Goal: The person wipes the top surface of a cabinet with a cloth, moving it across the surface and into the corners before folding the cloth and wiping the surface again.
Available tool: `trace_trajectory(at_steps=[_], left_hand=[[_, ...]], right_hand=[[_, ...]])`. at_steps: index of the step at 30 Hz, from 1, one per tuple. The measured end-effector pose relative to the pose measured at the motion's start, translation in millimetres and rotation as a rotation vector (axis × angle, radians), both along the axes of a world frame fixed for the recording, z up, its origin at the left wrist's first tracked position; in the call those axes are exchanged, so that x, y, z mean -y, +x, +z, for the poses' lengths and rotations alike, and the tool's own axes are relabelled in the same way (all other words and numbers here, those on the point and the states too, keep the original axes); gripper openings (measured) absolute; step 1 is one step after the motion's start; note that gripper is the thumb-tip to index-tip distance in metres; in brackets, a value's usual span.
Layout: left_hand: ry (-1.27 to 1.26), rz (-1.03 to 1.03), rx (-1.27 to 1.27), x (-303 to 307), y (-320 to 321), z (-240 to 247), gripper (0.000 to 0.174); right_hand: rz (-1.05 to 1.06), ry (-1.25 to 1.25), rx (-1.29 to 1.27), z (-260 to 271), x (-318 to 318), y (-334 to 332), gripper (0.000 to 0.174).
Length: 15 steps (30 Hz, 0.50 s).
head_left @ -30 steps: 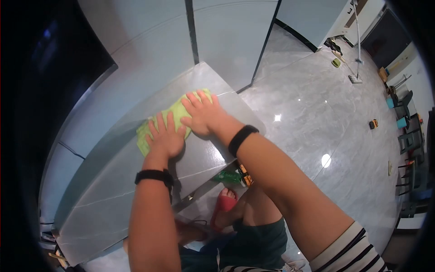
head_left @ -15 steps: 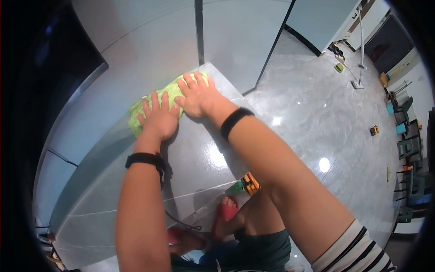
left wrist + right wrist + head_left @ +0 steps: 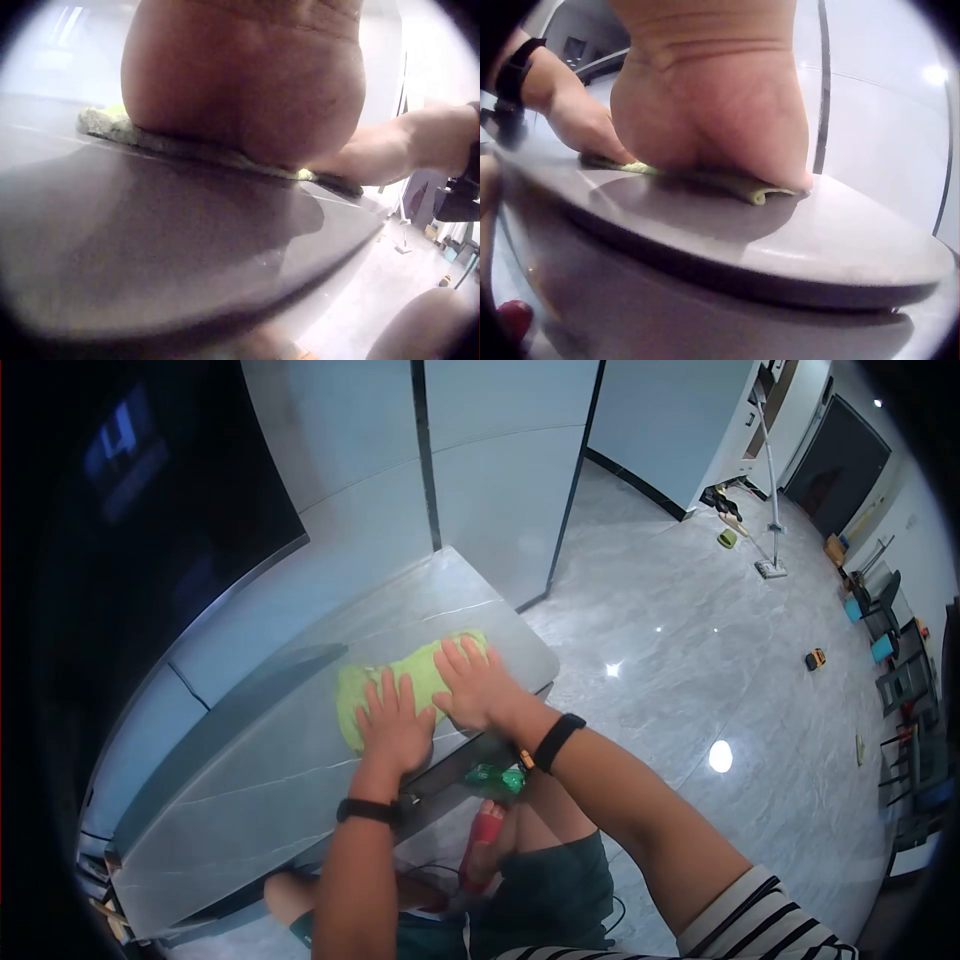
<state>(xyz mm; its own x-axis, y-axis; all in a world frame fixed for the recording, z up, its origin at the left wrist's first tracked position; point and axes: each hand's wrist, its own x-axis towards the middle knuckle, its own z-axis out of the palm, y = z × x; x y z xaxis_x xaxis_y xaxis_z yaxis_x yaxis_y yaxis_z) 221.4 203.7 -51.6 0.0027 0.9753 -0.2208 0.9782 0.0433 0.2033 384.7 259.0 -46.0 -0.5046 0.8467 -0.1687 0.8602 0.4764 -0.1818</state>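
Observation:
A yellow-green cloth (image 3: 408, 672) lies spread on the grey marbled top (image 3: 270, 770) of a low cabinet. My left hand (image 3: 396, 732) presses flat on the cloth's left part, fingers spread. On its right part rests my right hand (image 3: 478, 685), also with straight, spread fingers. In the left wrist view the heel of the left hand (image 3: 244, 90) bears down on the cloth (image 3: 187, 150). The right wrist view has the heel of the right hand (image 3: 709, 112) over the cloth (image 3: 735, 184), whose near edge curls up a little.
A dark screen (image 3: 170, 500) stands at the left, pale wall panels (image 3: 500, 490) behind. Below the cabinet's near edge are a green bottle (image 3: 497, 778) and a foot in a red slipper (image 3: 482, 840). A mop (image 3: 771, 568) and chairs (image 3: 905, 685) stand on the floor farther off.
Both hands and the cloth first moved toward the wall side of the top, then came back to its near edge. The head view has shifted too.

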Motion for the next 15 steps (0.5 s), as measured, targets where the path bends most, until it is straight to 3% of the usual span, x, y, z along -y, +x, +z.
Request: trace_trajectory(at_steps=[5, 7, 11, 15], left_hand=[[0.013, -0.054, -0.041, 32, 16, 11, 0.066], [0.009, -0.087, 0.142, 36, 26, 25, 0.062], [0.034, -0.076, 0.259, 20, 26, 6, 0.055], [0.015, -0.078, 0.208, -18, 16, 3, 0.053]], right_hand=[[0.024, 0.026, 0.014, 2, 31, 9, 0.069], [0.024, 0.077, 0.004, -9, 31, 6, 0.068], [0.067, 0.172, 0.001, -16, 22, 9, 0.066], [0.036, 0.169, -0.035, -18, -6, -1, 0.065]])
